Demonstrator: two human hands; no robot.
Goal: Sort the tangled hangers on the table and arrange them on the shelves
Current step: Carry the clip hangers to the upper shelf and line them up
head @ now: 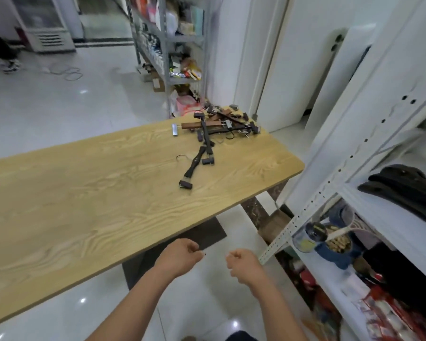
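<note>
Head view: tangled hangers (217,129) lie at the far right corner of the counter (84,193); left grip (180,254) and right grip (241,263), loosely curled and empty, hover off its near edge beside shelves (349,153).

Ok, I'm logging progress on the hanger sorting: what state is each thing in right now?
Clip hangers: tangled in a pile at the far end of the table, untouched.
Black hangers: stacked on the shelf.
Left hand: loosely curled, holding nothing.
Right hand: loosely curled, holding nothing.
</note>
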